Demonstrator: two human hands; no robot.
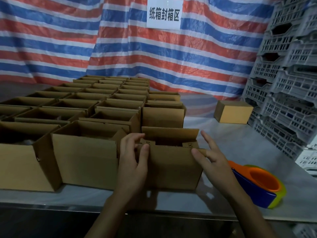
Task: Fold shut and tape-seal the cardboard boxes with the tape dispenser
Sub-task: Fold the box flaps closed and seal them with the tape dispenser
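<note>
The left hand [133,157] reaches in from below with its forearm angled up. It grips the left top corner of the front box [171,169], with the thumb flat on the near flap and the fingers [135,137] curled over the corner towards the inside. The right hand [212,157] is at the opposite corner. Its thumb rests against the near flap's right end, and its fingers [208,141] are straight, spread and pointing up beside the box, closed around nothing. The box stands at the tabletop's [240,145] near edge with its top open and its far flap upright. The tape dispenser [257,184], orange, blue and yellow-green, lies just right of the right wrist, and neither hand touches it. A white sign [164,13] on the striped tarpaulin [68,40] reads 纸箱封箱区. The box's inner side flaps carry dark print, mostly hidden by the near flap, and I can only pick out a bracketed K on the right. Rows of open boxes [96,103] fill the left, running off the frame's edge with dark, indistinct insides. A closed box [233,111] sits well apart near the stacked grey crates [288,83], which are cut off at the right.
</note>
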